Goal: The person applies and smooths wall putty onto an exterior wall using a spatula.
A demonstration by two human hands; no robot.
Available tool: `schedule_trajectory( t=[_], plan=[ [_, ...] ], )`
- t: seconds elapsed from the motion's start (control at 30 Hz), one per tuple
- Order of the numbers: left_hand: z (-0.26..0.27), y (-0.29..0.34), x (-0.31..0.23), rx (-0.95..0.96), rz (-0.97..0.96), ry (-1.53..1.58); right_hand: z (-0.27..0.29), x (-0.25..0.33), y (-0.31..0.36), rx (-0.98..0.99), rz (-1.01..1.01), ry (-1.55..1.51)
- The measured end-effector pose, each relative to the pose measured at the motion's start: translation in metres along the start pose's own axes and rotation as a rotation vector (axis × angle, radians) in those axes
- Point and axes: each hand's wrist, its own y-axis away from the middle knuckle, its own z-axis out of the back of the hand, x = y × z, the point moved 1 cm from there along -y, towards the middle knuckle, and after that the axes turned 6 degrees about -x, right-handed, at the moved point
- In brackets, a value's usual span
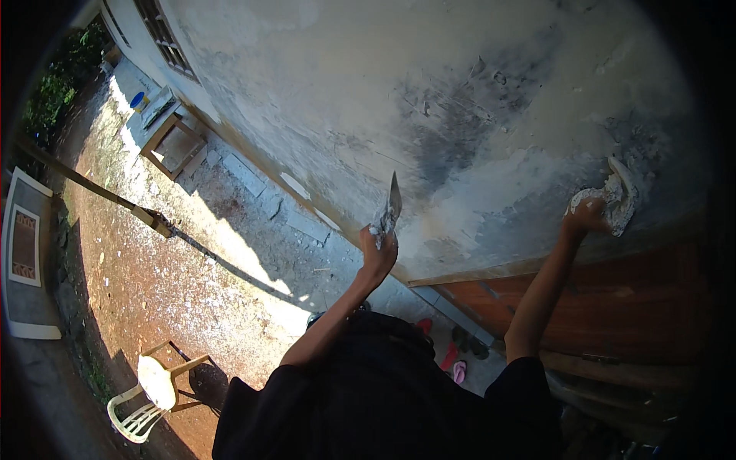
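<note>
Two bare hands were raised before a stained, patchy wall point(307, 61), each occupied with a different thing. The left hand point(378, 247), out in front of the body, was closed around the handle of a trowel point(395, 197). Its pointed blade stood upward beyond the fist, an arrangement that probably kept the blade's working face and tip free; pale paste clung near the base of the blade and about the fingers. The right hand point(587, 216), extended farther to the right, grasped a crumpled, white-coated rag point(622, 198) at the wall face, above a reddish-brown wooden door point(583, 307). The bunched form presumably gave the fingers a thick wad to grip; whether it was truly cloth, and how firmly it bore on the wall, could not be told. The widely spread arms seemed to keep blade and rag from meeting. A pale chair point(157, 382) was well apart at lower left, and pink footwear point(459, 372) lay near the doorway, below the arms.
</note>
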Motion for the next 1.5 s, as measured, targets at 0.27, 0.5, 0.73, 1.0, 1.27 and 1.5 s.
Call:
schedule_trajectory(
  t=[0.27,0.5,0.73,1.0,1.27,1.5],
  plan=[
    [-0.036,-0.057,-0.017,-0.2,-0.073,-0.129,0.063,0.062,-0.096,-0.078,-0.928,-1.033],
    [-0.044,0.024,-0.083,0.202,-0.014,0.169,0.067,0.05,-0.092,-0.081,-0.86,-0.975],
    [0.025,-0.091,0.0,-0.345,0.034,-0.095,0.079,0.06,-0.104,-0.1,-0.794,-0.905],
    [-0.069,-0.023,-0.105,0.178,-0.178,0.041,0.097,0.07,-0.121,-0.142,-0.707,-0.856],
    [0.008,-0.044,-0.1,-0.11,-0.219,-0.098,0.113,0.072,-0.131,-0.163,-0.627,-0.766],
    [-0.022,-0.095,-0.011,-0.162,0.013,-0.072,0.128,0.089,-0.15,-0.19,-0.559,-0.714]
  ],
)
